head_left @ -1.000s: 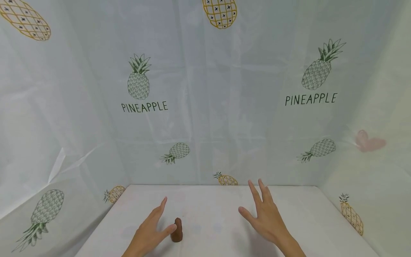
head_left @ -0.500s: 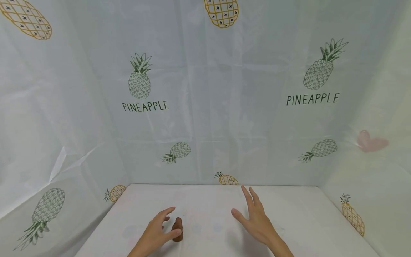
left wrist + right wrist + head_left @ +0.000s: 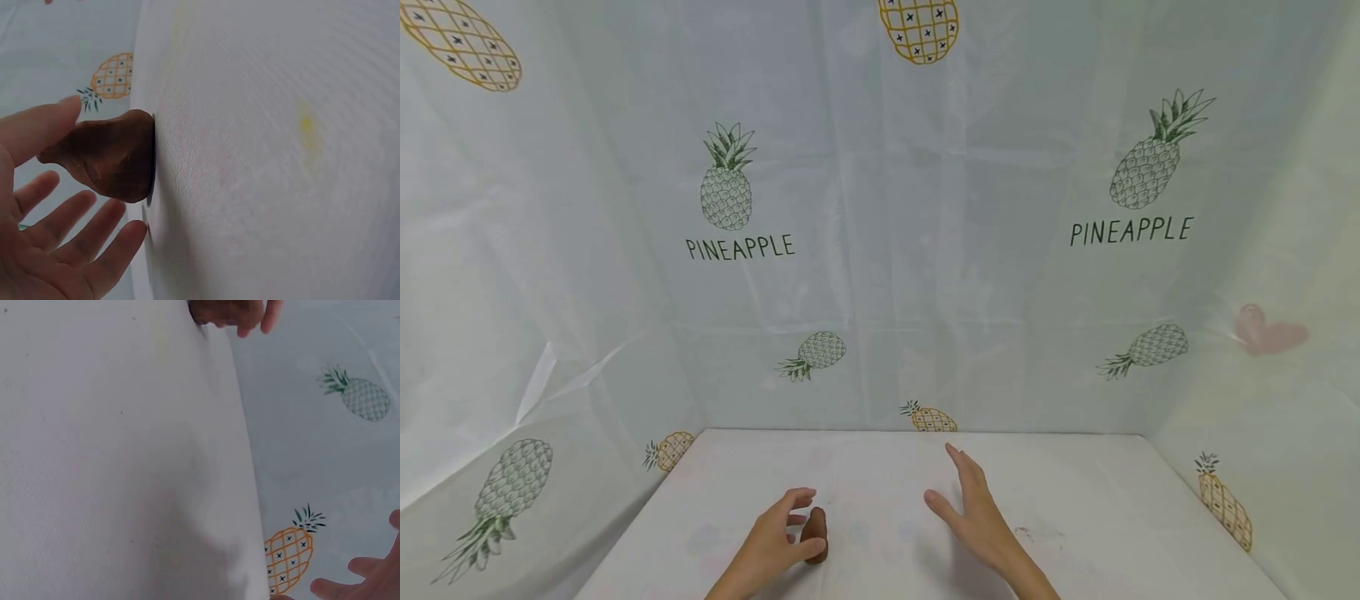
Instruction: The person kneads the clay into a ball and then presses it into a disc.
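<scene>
A brown lump with a narrower top (image 3: 815, 533) stands on the white table, left of its middle. My left hand (image 3: 772, 537) is at its left side, thumb in front and fingers bent loosely around the far side. In the left wrist view the thumb lies close along the brown lump (image 3: 115, 156), and the fingers of the left hand (image 3: 69, 237) are spread with a gap to it; whether the thumb touches cannot be told. Over the table to the right, my right hand (image 3: 981, 521) holds nothing, its fingers extended and thumb apart.
The white table (image 3: 880, 467) reaches back to a pale curtain (image 3: 925, 292) printed with pineapples, which also hangs on both sides. Small dark marks (image 3: 1026, 533) lie on the table right of my right hand. A yellow stain (image 3: 307, 128) shows in the left wrist view.
My left hand has moved right to the brown lump, and its fingers have bent more. My right hand has moved left and a little nearer. The lump stands in about the same place.
</scene>
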The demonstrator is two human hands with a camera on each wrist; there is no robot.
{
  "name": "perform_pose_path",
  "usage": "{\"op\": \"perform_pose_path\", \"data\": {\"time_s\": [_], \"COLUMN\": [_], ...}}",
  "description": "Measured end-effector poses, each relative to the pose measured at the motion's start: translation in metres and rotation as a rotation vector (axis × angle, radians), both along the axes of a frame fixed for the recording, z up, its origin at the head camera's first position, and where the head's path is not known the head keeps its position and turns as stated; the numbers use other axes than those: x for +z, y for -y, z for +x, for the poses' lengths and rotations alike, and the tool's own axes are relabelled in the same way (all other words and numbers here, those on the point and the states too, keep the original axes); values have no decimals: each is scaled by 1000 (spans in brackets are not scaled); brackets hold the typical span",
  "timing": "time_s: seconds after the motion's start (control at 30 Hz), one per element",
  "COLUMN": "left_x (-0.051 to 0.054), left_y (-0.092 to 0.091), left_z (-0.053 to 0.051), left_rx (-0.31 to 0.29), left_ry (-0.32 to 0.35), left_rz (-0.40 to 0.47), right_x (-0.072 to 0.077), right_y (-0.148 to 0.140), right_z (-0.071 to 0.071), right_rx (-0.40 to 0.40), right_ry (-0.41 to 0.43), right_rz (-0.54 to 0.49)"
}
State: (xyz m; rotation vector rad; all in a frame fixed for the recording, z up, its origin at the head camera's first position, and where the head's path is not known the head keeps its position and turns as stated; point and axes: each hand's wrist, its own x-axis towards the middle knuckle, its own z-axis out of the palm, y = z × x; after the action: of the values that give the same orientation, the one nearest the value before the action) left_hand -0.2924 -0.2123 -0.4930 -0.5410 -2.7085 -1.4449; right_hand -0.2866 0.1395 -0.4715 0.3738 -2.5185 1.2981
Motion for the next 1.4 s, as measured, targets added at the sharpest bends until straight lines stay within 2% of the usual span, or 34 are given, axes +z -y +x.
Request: {"op": "perform_pose_path", "data": {"time_s": [0.5,0.77,1.03,1.23,1.4], "left_x": [3,8,27,48,66], "left_y": [0,-7,-16,-34,-55], "left_z": [-1,-5,-12,-9,-8], "left_rx": [-60,-12,14,-22,-49], "left_ry": [-10,-60,-121,-132,-187], "left_rz": [-11,-28,-27,36,34], "right_x": [-1,1,11,24,35], "right_y": [8,8,4,2,0], "right_z": [-1,-1,-5,-5,-5], "right_rx": [6,6,28,68,147], "right_ry": [46,52,39,9,67], "right_rz": [-85,-118,-151,-191,-307]}}
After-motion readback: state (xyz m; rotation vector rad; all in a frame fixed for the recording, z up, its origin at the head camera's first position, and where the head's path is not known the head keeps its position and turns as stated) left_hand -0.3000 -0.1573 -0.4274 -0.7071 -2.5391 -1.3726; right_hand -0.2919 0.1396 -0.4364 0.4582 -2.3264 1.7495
